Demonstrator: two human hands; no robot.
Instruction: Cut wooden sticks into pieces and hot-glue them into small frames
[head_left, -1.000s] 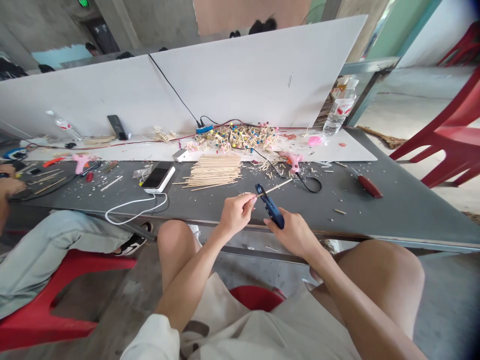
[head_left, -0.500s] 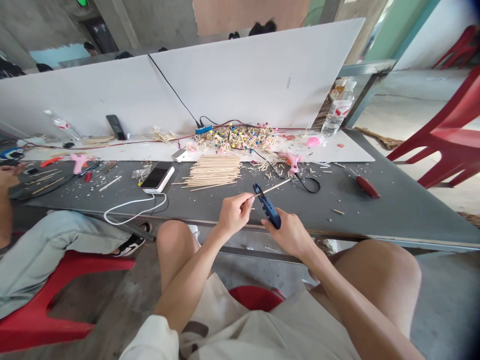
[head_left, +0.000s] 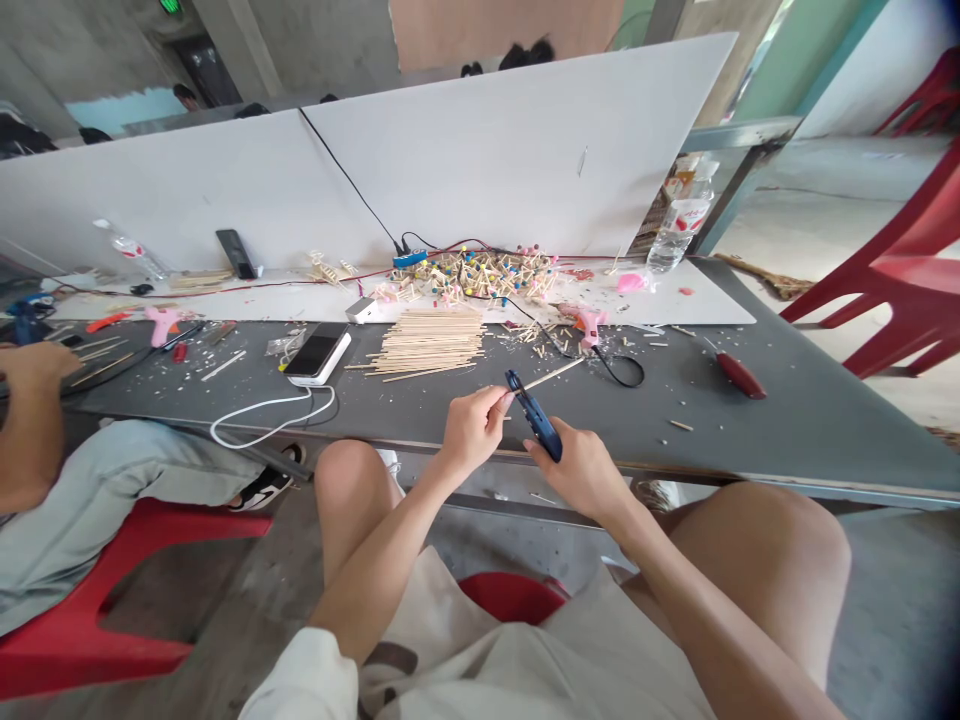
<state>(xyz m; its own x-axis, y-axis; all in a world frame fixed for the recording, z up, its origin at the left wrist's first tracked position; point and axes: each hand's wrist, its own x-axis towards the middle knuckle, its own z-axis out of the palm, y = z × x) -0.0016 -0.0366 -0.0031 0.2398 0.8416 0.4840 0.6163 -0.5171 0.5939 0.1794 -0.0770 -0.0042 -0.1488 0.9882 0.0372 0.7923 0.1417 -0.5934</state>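
Observation:
My left hand (head_left: 475,425) pinches the near end of a thin wooden stick (head_left: 553,374) between thumb and fingertips. Beyond those fingers, the stick passes through the head of a dark blue hand cutter (head_left: 537,415) and reaches out over the table toward a pink glue gun (head_left: 589,325). The handles of the cutter are wrapped by my right hand (head_left: 581,465), whose palm hides part of them. Both hands are close together above the table's front edge. Just past my left hand lies a wide pile of similar sticks (head_left: 429,342).
Behind the sticks is a heap of short sticks with coloured balls (head_left: 487,275). A phone on a white power bank (head_left: 319,355) lies left, its white cable near the edge. A red-handled tool (head_left: 739,376) and a water bottle (head_left: 681,220) are right. A co-worker's arm (head_left: 34,415) shows at far left.
My hands, the stick and the cutter hold nearly the same pose, with only a slight shift in view. At far left the co-worker's arm has moved further into view.

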